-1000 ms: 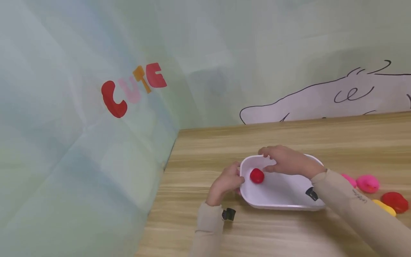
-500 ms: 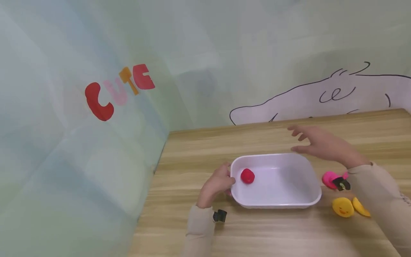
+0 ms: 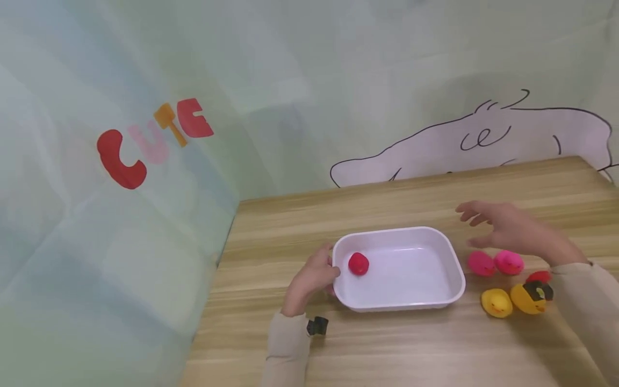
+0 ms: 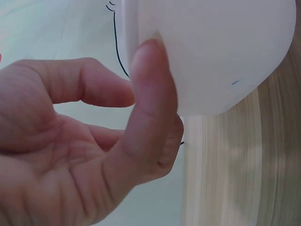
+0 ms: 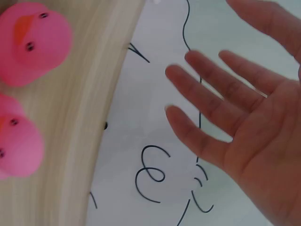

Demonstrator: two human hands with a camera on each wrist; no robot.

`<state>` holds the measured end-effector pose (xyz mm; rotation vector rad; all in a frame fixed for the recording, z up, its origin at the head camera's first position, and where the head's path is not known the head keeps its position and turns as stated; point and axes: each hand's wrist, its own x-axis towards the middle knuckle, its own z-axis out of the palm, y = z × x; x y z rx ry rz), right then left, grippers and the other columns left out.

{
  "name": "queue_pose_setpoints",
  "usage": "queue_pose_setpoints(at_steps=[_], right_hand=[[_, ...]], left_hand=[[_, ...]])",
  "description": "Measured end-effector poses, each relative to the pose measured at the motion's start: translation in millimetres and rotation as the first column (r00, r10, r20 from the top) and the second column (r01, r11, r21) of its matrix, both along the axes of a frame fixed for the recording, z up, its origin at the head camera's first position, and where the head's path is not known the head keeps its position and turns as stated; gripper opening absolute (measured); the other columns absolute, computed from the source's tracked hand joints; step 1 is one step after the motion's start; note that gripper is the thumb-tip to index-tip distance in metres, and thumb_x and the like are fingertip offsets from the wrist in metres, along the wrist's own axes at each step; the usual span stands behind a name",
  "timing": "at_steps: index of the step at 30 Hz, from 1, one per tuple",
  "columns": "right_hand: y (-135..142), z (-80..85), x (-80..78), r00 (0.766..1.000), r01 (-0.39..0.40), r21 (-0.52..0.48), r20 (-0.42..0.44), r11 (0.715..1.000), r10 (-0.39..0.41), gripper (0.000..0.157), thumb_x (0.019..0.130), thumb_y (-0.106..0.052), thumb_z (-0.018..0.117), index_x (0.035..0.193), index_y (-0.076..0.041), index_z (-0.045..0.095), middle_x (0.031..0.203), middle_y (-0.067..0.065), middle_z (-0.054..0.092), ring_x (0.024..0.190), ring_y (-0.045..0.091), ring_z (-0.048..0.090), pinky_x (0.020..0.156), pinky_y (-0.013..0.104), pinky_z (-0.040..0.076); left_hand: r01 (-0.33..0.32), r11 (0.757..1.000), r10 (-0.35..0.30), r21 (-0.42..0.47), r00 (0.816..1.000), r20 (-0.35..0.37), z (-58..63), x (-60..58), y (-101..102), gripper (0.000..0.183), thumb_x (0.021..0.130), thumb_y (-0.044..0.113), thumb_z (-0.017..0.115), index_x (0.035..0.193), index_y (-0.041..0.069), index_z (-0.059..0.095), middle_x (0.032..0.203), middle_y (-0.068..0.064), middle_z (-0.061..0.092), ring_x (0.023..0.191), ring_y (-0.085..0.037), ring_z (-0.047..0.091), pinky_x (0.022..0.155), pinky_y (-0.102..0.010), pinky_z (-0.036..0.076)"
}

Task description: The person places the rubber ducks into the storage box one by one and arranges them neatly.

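Note:
A white rectangular tub (image 3: 401, 287) stands on the table with a small red rounded toy (image 3: 359, 264) at its left end. My left hand (image 3: 314, 274) grips the tub's left rim. Close up in the left wrist view, thumb and fingers of the left hand (image 4: 103, 136) bend about the edge of the tub (image 4: 216, 56). To the right of the tub, my right hand (image 3: 517, 228) hovers with spread fingers, holding nothing. Just below it in the head view sit two pink rubber ducks, one left (image 3: 481, 263) and one right (image 3: 509, 262).
Nearer the front are two yellow rubber ducks, a left one (image 3: 496, 303) and a right one (image 3: 524, 302) partly covered by the wrist camera. A red toy (image 3: 539, 276) peeks out beside the right sleeve (image 3: 587, 317). Printed cloth walls (image 3: 271, 64) border the wooden table (image 3: 387, 349).
From over the tub, my right hand has moved right to above the pink ducks, its fingers empty. The head view has turned rightward, uncovering more ducks. My left hand keeps its grip on the rim.

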<state>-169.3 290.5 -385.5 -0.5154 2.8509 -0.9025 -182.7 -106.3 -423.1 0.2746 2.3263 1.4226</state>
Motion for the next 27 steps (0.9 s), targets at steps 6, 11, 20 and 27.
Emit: queue_pose_setpoints(at_steps=[6, 11, 20, 27], right_hand=[[12, -16.7, 12.2, 0.999, -0.038, 0.008, 0.021, 0.999, 0.038, 0.068, 0.078, -0.015, 0.085, 0.139, -0.004, 0.055, 0.127, 0.013, 0.065, 0.116, 0.038, 0.061, 0.089, 0.056, 0.058], [19, -36.2, 20.0, 0.997, -0.049, -0.006, 0.067, 0.999, 0.05, 0.072, 0.076, -0.01, 0.086, 0.139, 0.0, 0.054, 0.132, 0.018, 0.062, 0.119, 0.043, 0.057, 0.086, 0.051, 0.061], [23, -55.5, 22.0, 0.994, -0.085, -0.002, 0.061, 0.996, 0.085, 0.067, 0.076, -0.006, 0.085, 0.135, 0.002, 0.056, 0.127, 0.019, 0.064, 0.114, 0.044, 0.059, 0.087, 0.058, 0.058], [22, -60.4, 20.2, 0.994, -0.092, 0.016, 0.054, 0.996, 0.091, 0.06, 0.077, -0.003, 0.084, 0.131, 0.003, 0.059, 0.122, 0.017, 0.066, 0.109, 0.042, 0.062, 0.084, 0.053, 0.061]], left_hand=[[-0.004, 1.0, 0.004, -0.003, 1.0, 0.014, -2.5, 0.5, 0, 0.061, 0.082, -0.013, 0.051, 0.141, -0.011, 0.037, 0.089, -0.02, 0.055, 0.063, -0.032, 0.064, 0.046, -0.036, 0.06], [-0.004, 1.0, 0.004, -0.014, 1.0, 0.009, -1.2, -0.4, 2, 0.065, 0.08, -0.013, 0.05, 0.143, -0.011, 0.035, 0.09, -0.021, 0.056, 0.064, -0.036, 0.064, 0.047, -0.038, 0.06], [-0.009, 1.0, 0.009, -0.029, 1.0, 0.004, -2.0, 0.0, 2, 0.067, 0.079, -0.014, 0.048, 0.144, -0.012, 0.034, 0.088, -0.02, 0.056, 0.056, -0.026, 0.06, 0.046, -0.039, 0.059], [0.006, 1.0, -0.006, -0.022, 1.0, -0.013, -0.9, 0.8, 2, 0.059, 0.079, -0.013, 0.048, 0.137, -0.012, 0.039, 0.088, -0.024, 0.057, 0.062, -0.035, 0.063, 0.044, -0.035, 0.058]])
